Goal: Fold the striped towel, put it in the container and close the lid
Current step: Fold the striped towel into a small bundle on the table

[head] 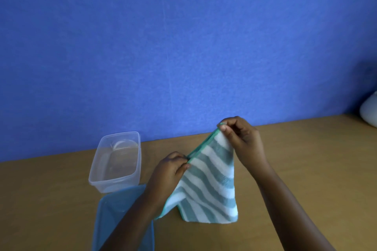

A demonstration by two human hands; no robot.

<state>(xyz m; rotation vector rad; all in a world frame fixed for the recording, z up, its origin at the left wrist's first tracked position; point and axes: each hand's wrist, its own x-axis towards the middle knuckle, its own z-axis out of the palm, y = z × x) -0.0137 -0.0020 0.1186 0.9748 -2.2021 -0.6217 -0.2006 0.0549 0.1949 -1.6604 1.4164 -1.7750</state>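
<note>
We see a blue wall (pixel 183 36) behind a wooden table (pixel 306 169). On the table lie a blue lid (pixel 114 210) and an open clear container (pixel 116 161). The striped towel (pixel 210 187) hangs down to the table, its green top edge pinched at one end by our left hand (pixel 169 171) and at the other by our right hand (pixel 240 136).

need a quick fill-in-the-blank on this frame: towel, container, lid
1. Both hands pinch the towel by its ____ edge.
2. The container holds ____.
3. The lid lies on the ____, partly under the left forearm.
4. The right hand is ____ than the left hand.

Missing: green; nothing; table; higher
</note>
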